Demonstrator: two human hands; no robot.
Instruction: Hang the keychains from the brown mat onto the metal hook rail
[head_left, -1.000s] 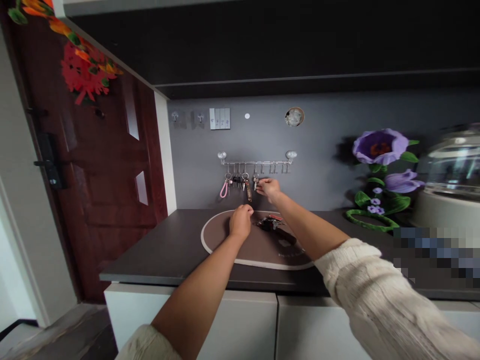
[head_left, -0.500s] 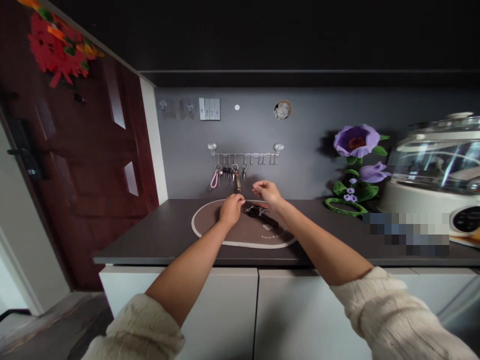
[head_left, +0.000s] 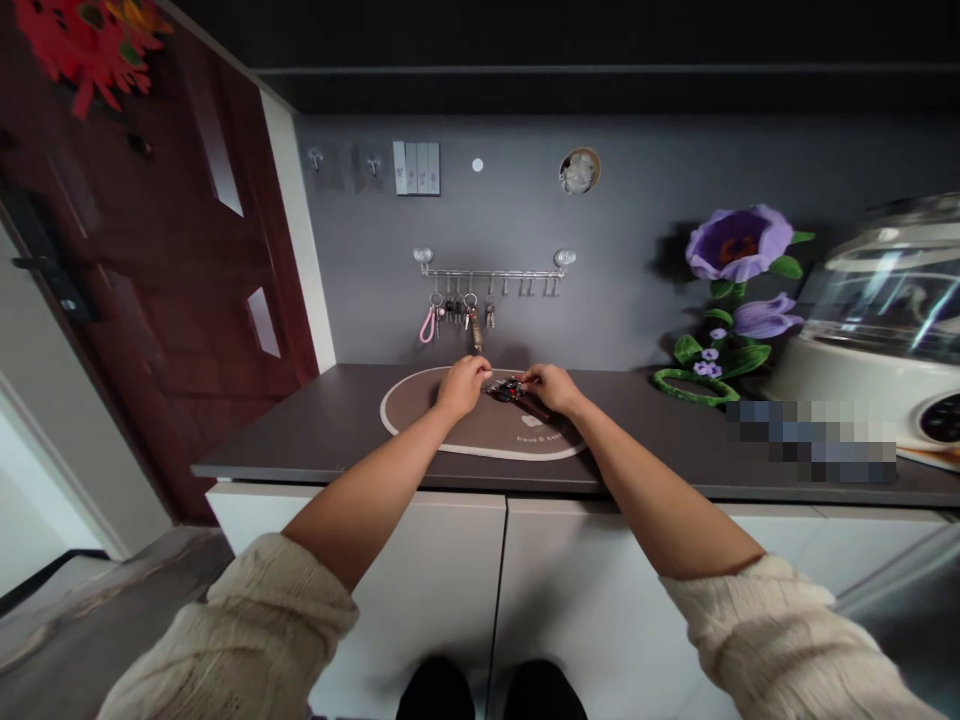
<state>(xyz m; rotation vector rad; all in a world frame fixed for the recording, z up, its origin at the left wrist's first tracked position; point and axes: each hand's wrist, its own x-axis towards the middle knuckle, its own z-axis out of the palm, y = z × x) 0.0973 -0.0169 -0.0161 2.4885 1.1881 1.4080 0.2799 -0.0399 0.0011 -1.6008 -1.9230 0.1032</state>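
A bunch of keys lies on the brown oval mat, with a dark strap-like piece trailing from it under my right hand. On the bunch's left side is my left hand, its thumb and fingers pinched together; what they hold, if anything, is too small to make out. My right hand reaches in from the other side, fingertips closed on the edge of the keys. Behind both hands, several key sets hang from a clear hook rail on the grey wall.
A purple fabric flower in a green ring stands on the dark counter, right of the mat. Farther right is a white appliance with a clear cover. A dark cabinet overhangs the back, and a red-brown door is at left.
My right hand has come down from above the mat to the keys. My left hand stays close beside them. The view has tilted downward.
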